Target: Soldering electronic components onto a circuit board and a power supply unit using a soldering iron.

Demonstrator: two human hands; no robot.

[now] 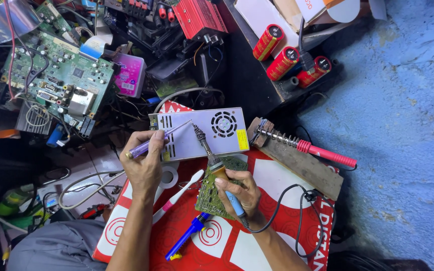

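Observation:
My left hand (144, 163) grips a slim purple pen-shaped tool (151, 143) whose thin tip reaches toward the soldering iron's tip over a silver metal power supply box (204, 131). My right hand (239, 193) holds a soldering iron (217, 168) with a blue and tan handle, its dark tip pointing up over the box. Under my right hand a small green circuit board (212, 193) stands tilted on a red and white patterned mat (227, 241).
A pink-handled soldering iron (307, 147) rests in a coil stand on a wooden block (302, 165). A toothbrush (179, 193), a blue desoldering pump (187, 236) and a tape roll (169, 176) lie on the mat. Large green circuit board (59, 70), three red capacitors (282, 62) and tangled cables crowd the back.

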